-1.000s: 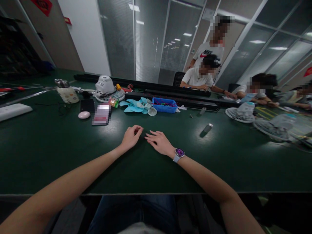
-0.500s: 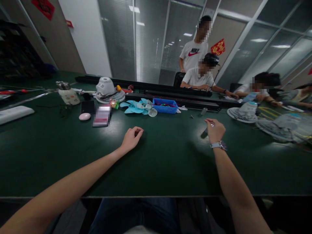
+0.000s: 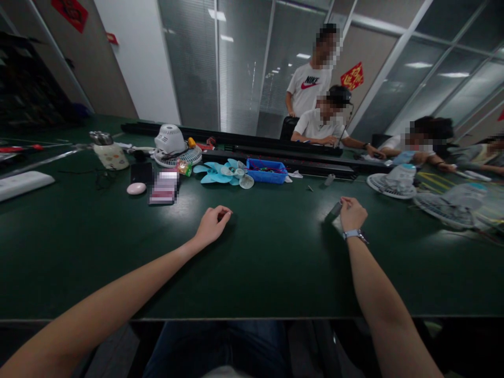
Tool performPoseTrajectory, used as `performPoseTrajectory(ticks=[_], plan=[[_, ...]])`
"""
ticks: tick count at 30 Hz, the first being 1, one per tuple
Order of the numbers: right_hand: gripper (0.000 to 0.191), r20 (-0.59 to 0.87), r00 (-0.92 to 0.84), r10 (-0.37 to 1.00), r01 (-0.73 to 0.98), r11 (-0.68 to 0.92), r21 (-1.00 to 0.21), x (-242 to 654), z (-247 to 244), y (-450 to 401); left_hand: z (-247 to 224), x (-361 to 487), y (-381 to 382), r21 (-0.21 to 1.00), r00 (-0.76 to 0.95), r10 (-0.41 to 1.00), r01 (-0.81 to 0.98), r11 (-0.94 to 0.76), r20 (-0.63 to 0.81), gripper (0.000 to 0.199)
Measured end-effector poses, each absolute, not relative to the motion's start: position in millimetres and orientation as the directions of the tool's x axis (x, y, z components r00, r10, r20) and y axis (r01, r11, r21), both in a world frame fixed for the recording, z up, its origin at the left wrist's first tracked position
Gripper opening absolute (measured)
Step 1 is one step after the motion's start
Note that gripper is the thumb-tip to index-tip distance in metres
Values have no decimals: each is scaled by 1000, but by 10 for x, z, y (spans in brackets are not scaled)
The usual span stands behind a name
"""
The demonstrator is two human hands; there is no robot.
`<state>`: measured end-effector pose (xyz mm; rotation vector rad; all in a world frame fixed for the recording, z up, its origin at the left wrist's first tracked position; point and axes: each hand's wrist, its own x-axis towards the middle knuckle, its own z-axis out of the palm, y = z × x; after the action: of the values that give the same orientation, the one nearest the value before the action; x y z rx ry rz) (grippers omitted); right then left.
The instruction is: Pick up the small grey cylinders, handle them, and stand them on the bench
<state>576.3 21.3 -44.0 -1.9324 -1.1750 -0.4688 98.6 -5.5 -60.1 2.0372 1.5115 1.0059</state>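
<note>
While the left hand [image 3: 211,224] rests near mid-table, well apart from the cylinder [image 3: 335,209], the right hand [image 3: 354,214] is much the nearer, its fingertips at the cylinder's upper end as seen.

Left grip: thumb and fingers curled, tips close together; contents, if any, hidden.

Cylinder: one, small, grey; just left of the right hand. Long axis slants in view from lower left to upper right, the upper end at the fingertips. Standing or lying: cannot tell. Its left flank faces open surface.

Right grip: thumb and fingers drawn together at that upper end; clamped on the cylinder or merely touching, cannot tell.

Surroundings, left to right: white strip [image 3: 24,185] at far left; bottle [image 3: 111,155]; pink case [image 3: 136,188]; white fan [image 3: 170,140]; blue blades [image 3: 214,173] and blue tray [image 3: 268,177], both beyond the left hand; clear piece [image 3: 329,180], beyond the cylinder, apart from it; second fan [image 3: 396,182], beyond and right of the right hand, bounding the room on that side.

Table [image 3: 275,262]: dark green. Widest open room lies between the two hands, and from them back to the straight near edge, which stands well apart from the cylinder.
</note>
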Motion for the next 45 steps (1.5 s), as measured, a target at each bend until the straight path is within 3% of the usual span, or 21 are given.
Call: performPoseTrajectory(ticks=[13, 18, 22, 27, 33, 38, 41, 45], plan=[[33, 649, 499, 574, 866, -292, -407, 5750, -471, 200, -597, 992, -61, 689, 153, 938, 643, -334, 312, 24], [33, 654, 525, 545, 849, -281, -447, 5735, -489, 178, -615, 986, -52, 686, 158, 936, 644, -339, 314, 24], [33, 639, 541, 547, 828, -210, -521, 5731, -546, 177, -604, 989, -55, 686, 162, 938, 645, -337, 307, 24], [64, 520, 672, 527, 672, -139, -727, 5824, -661, 228, -586, 994, -71, 691, 154, 940, 643, -329, 304, 24], [39, 301, 769, 564, 424, -98, -900, 5758, -628, 307, -597, 989, -71, 693, 156, 938, 639, -335, 310, 25], [51, 341, 539, 770, 348, 165, -923, 4879, -454, 260, -614, 990, -56, 692, 166, 932, 630, -351, 322, 24], [53, 387, 225, 894, 317, 308, -897, 4137, -404, 54, -595, 1001, -70, 698, 179, 926, 615, -368, 331, 24], [46, 357, -173, 918, 300, 394, -869, 3437, -404, -304, -525, 1031, -139, 690, 221, 901, 582, -430, 374, 28]])
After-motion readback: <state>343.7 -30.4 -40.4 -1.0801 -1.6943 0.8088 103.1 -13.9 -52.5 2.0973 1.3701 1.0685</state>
